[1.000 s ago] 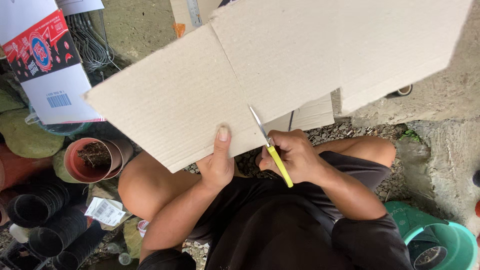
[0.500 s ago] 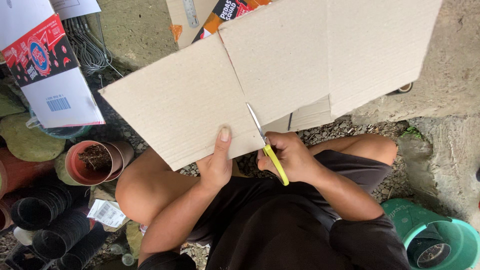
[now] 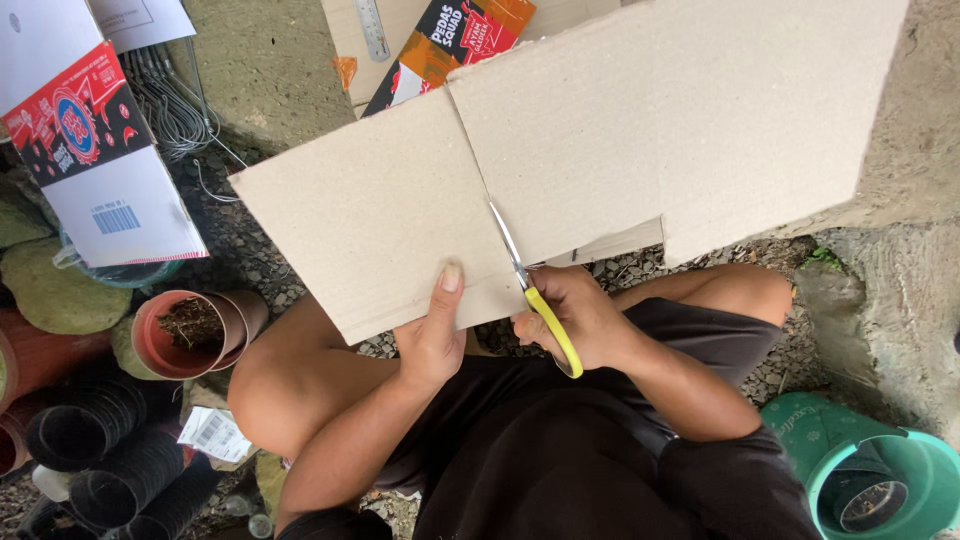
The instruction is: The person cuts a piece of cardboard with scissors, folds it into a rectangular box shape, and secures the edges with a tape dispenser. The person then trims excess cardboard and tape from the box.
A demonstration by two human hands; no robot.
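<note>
A large sheet of brown cardboard (image 3: 600, 150) is held up in front of me over my lap. My left hand (image 3: 432, 335) grips its lower edge, thumb pressed flat on the face. My right hand (image 3: 575, 320) holds yellow-handled scissors (image 3: 530, 290), whose blades sit in a cut running up the fold line of the cardboard.
A red and white carton (image 3: 95, 150) and loose wires (image 3: 175, 95) lie at the left. Terracotta pots (image 3: 190, 335) and stacked black plastic pots (image 3: 95, 455) are at lower left. A green bucket (image 3: 870, 480) stands at lower right. A metal ruler (image 3: 372, 30) and printed carton lie behind.
The cardboard has shifted a little to the right and downward in view, and the scissors' cut has advanced up the fold line.
</note>
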